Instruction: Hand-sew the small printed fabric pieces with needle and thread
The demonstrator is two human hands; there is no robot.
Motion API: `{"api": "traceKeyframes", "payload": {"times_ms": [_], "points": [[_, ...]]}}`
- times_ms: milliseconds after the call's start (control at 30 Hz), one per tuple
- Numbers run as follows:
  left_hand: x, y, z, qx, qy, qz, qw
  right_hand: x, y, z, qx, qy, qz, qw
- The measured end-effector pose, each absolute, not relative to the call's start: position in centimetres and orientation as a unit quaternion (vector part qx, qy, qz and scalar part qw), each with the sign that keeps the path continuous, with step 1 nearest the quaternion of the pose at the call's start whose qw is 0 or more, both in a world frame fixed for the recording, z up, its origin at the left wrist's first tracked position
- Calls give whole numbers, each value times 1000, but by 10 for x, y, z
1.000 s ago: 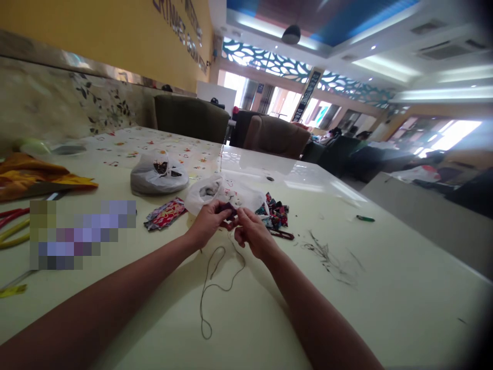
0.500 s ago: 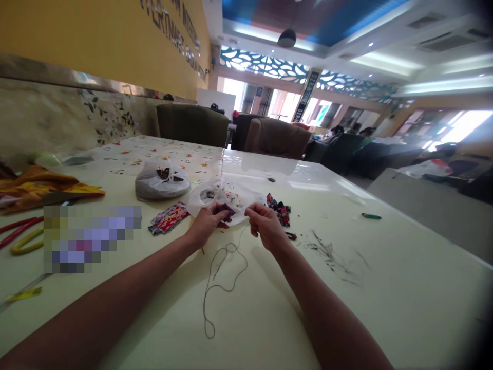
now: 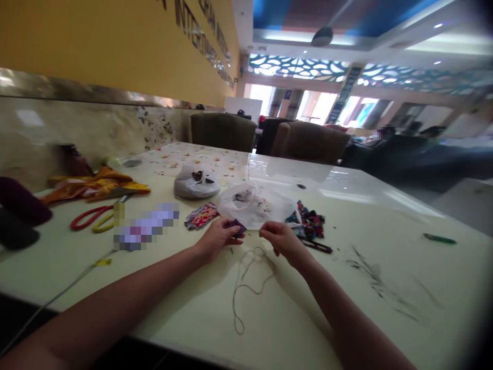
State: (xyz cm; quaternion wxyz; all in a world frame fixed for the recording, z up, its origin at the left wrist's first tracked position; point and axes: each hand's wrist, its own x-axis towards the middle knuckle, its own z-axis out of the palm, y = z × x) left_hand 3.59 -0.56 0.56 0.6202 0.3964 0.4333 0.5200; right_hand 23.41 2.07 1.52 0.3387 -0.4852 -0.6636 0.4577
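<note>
A small piece of dark purple cloth [image 3: 239, 227] is pinched between the thumb and fingers of my left hand [image 3: 217, 240]. Just to its right, a small gap away, my right hand [image 3: 283, 240] is closed in a pinch on a thread; whether a needle is there too is too small to tell. The long grey-green thread [image 3: 235, 300] lies in loose loops on the table below both hands. Behind the hands sits an open white plastic bag [image 3: 275, 203]. A stack of red patterned cloth pieces [image 3: 203, 216] lies left of it, and dark patterned scraps [image 3: 314, 223] lie right.
Scissors [image 3: 92, 220] with red and yellow handles lie left, near a blurred-out item with a cable [image 3: 63, 293] and orange cloth [image 3: 102, 185]. A second plastic bag [image 3: 196, 185] stands behind. A dark hair clip [image 3: 318, 246], loose strands [image 3: 373, 277] and a green tool [image 3: 439, 239] lie right.
My view has swung left, so everything sits further right and the table's front edge shows. My hands keep their pinches, the left on the purple cloth, and remain close together.
</note>
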Motion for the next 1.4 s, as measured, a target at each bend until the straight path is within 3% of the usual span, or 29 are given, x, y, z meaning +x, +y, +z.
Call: {"api": "traceKeyframes", "payload": {"times_ms": [167,333,733,933,1167,1400], "points": [[22,-27,-1,454,438,475,614,210,4,9,-436,-780,276,354],[23,-36,-5,487,406,456,625,192,-17,8,-401,-782,327,347],[13,-34,-7,430,383,488,656,193,-19,13,-408,-747,308,426],[4,-28,-7,458,398,470,641,195,-18,15,-382,-763,383,353],[3,-28,-3,540,414,424,598,192,-18,16,-335,-743,479,326],[1,-33,-2,580,449,428,528,183,-27,1,-352,-621,637,291]]}}
